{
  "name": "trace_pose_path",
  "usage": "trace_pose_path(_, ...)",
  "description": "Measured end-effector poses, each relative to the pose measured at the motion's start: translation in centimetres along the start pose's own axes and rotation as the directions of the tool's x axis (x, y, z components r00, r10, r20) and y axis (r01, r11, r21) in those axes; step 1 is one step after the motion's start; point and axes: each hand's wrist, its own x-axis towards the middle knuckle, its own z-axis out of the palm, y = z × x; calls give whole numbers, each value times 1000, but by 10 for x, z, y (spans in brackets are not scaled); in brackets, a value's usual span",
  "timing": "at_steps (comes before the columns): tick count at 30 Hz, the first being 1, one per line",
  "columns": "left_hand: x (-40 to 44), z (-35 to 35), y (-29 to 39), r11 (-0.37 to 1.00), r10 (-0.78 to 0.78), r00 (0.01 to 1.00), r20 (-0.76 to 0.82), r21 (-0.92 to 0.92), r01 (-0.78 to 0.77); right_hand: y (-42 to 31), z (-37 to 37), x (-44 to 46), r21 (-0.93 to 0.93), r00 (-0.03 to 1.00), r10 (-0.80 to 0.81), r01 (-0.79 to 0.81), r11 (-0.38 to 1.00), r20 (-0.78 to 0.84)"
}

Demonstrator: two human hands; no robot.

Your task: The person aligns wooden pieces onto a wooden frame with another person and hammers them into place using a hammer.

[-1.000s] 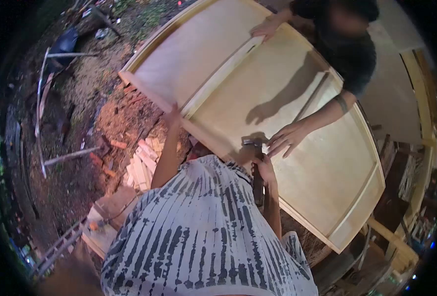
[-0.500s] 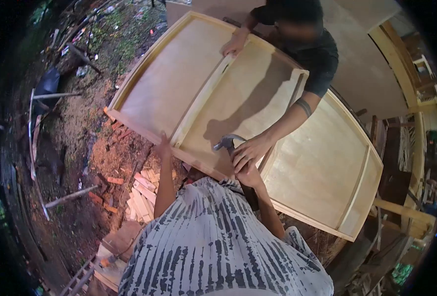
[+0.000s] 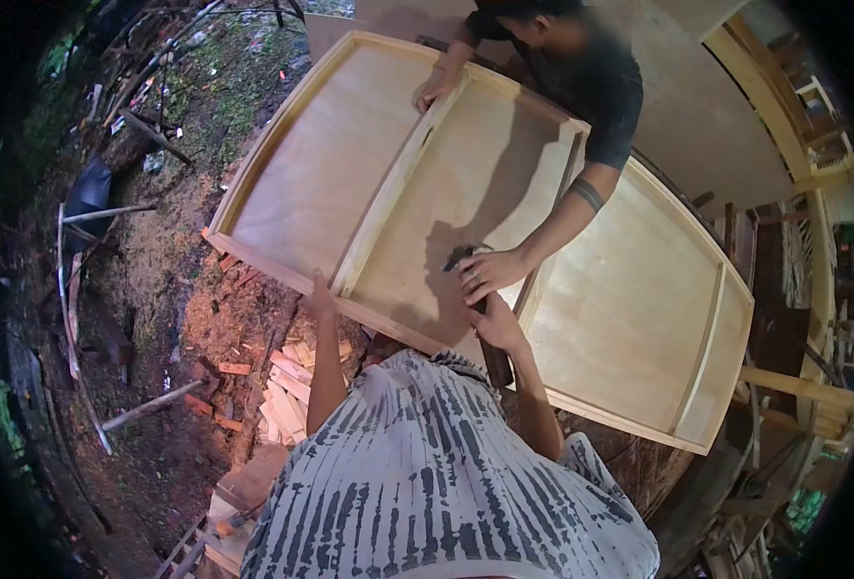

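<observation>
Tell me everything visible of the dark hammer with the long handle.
The dark hammer has a metallic-looking head and a thick handle, its material unclear. The person's right hand holds the handle, the hammer slanting across the near edge of the pale wooden framed panel, butt toward the white-and-dark striped shirt. The co-worker's hand partly covers the head end, hiding its exact shape. Whether the head touches the panel cannot be told.

Dirt ground [image 3: 147,318] strewn with reddish sawdust [image 3: 220,314] and green weeds [image 3: 229,77] at left, pale wood offcuts [image 3: 287,391] heaped nearer, rough pole frame [image 3: 68,289] beside a dark sheet [image 3: 89,188], large plain panel [image 3: 697,87] far right, timber beams [image 3: 770,92] at right, uneven light.
</observation>
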Motion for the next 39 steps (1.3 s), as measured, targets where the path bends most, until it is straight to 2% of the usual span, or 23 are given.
trace_pose_path(3,-1,-1,1,999,13,1000,17,-48,-12,-10,-15,1,-40,994,-64,60,997,-87)
trace_pose_path(5,-15,-11,24,997,-82,996,33,1,82,-6,-31,6,85,988,99,-89,992,-115)
trace_pose_path(6,-12,-11,22,997,-76,997,34,5,76,-3,-36,10,141,986,107,-89,986,-127)
trace_pose_path(7,-9,-11,19,995,-96,994,51,15,96,-8,-45,9,144,973,193,-174,974,-126)
trace_pose_path(9,3,-8,8,994,-111,992,65,30,109,14,-51,14,130,952,49,-10,992,-303)
trace_pose_path(10,13,-2,-7,992,-122,991,53,-11,123,7,-56,9,137,925,80,-30,990,-372)
trace_pose_path(11,20,1,-15,989,-136,990,40,-51,138,12,-61,9,107,887,61,-13,994,-457)
trace_pose_path(13,21,0,-18,990,-120,992,48,-75,123,61,-72,16,-18,848,23,-38,999,-530)
trace_pose_path(14,21,-1,-19,989,-105,993,56,-102,110,73,-71,15,-14,848,26,-39,999,-529)
trace_pose_path(15,27,1,-26,989,-102,993,56,-98,108,83,-69,10,-203,792,-31,-119,972,-610)
trace_pose_path(16,34,5,-34,981,-163,986,43,-97,166,92,-64,5,-374,733,-105,-214,902,-673)
trace_pose_path(17,40,7,-42,970,-222,975,29,-96,224,100,-57,1,-370,732,-102,-215,904,-674)
trace_pose_path(19,18,-6,-15,966,-198,976,90,-153,210,111,-37,-7,-410,701,-62,-341,846,-711)
trace_pose_path(20,9,-12,-4,956,-173,974,149,-213,202,109,-25,-9,-337,711,31,-371,865,-702)
trace_pose_path(21,10,-13,-5,958,-170,974,149,-207,199,110,-13,-11,-331,711,38,-373,867,-703)
trace_pose_path(23,17,-12,-12,929,-184,970,157,-294,224,117,11,-10,-358,642,-67,-334,872,-764)
trace_pose_path(24,17,-13,-11,931,-179,971,155,-292,218,114,19,-11,-409,615,-108,-373,833,-781)
trace_pose_path(27,12,-17,-6,926,-140,984,109,-338,169,106,27,-8,-428,562,-136,-429,795,-816)
trace_pose_path(29,8,-22,2,975,-129,989,72,-173,140,103,28,-9,-414,556,-121,-439,798,-822)
trace_pose_path(33,15,-22,-2,972,-172,982,77,-149,182,98,28,-9,-394,553,-95,-453,800,-828)
trace_pose_path(36,19,-21,-12,962,-120,988,98,-235,140,98,28,-10,-377,560,-63,-465,801,-826)
trace_pose_path(38,28,-21,-21,921,-170,964,205,-315,229,99,29,-9,-380,554,-77,-457,804,-829)
trace_pose_path(39,21,-22,-14,921,-171,964,205,-315,230,100,30,-9,-383,549,-90,-447,809,-831)
